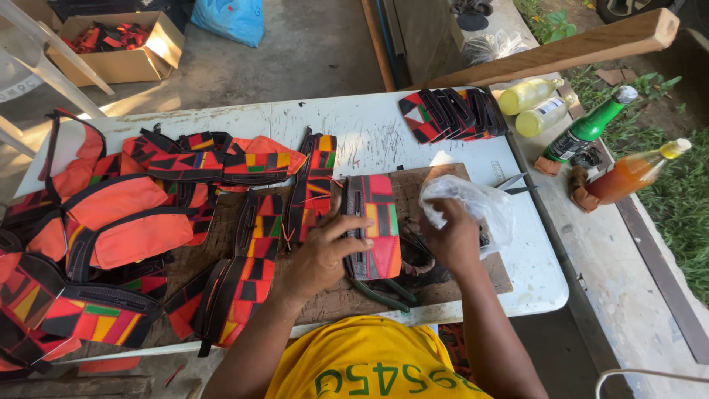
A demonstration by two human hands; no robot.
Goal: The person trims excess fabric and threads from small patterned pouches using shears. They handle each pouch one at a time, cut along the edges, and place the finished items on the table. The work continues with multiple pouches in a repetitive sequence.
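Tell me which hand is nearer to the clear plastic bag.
Right. The right hand grips the clear plastic bag; the left hand lies apart from it, pressing on the patchwork fabric piece.

Sunlit concrete floor (pixel 310 52) beneath scratched white table (pixel 369 133).

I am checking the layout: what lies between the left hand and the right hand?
In the head view, a patchwork pouch lies between left hand and right hand, which grips a clear plastic bag.
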